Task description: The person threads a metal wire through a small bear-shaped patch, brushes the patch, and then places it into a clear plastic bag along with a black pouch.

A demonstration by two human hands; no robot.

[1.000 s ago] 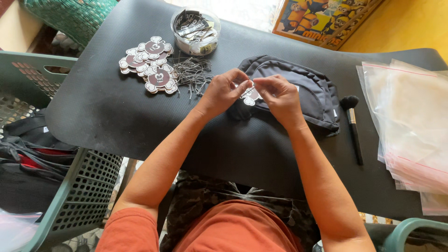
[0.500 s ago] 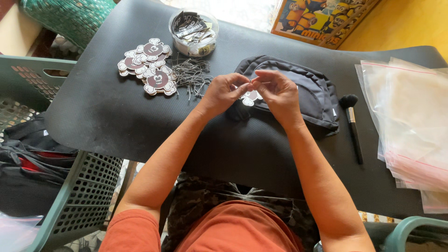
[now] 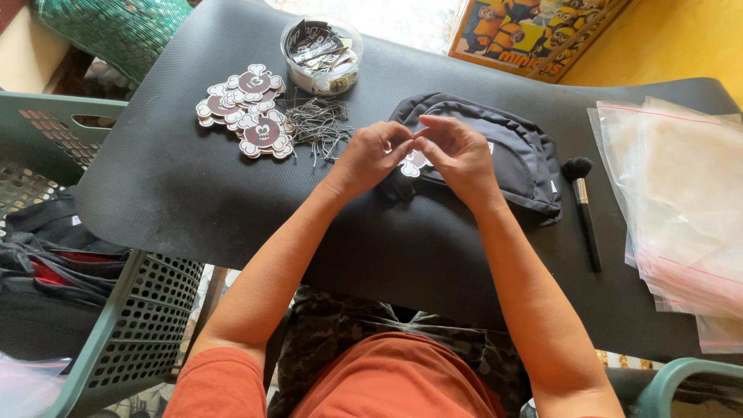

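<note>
Head view: left hand (image 3: 371,159) and right hand (image 3: 458,155) meet fingertip to fingertip over a black pouch (image 3: 511,151) on the bench (image 3: 155,193). Fingers of both hands are pinched closed on a small white-and-brown charm (image 3: 412,163), which hangs just below the fingertips, over the pouch. Left of the fingers: heap of ball chains (image 3: 319,128), stack of matching charms (image 3: 246,110), clear tub (image 3: 319,56) beyond. Right of the fingers: makeup brush (image 3: 584,209), then clear zip bags (image 3: 681,201).
</note>
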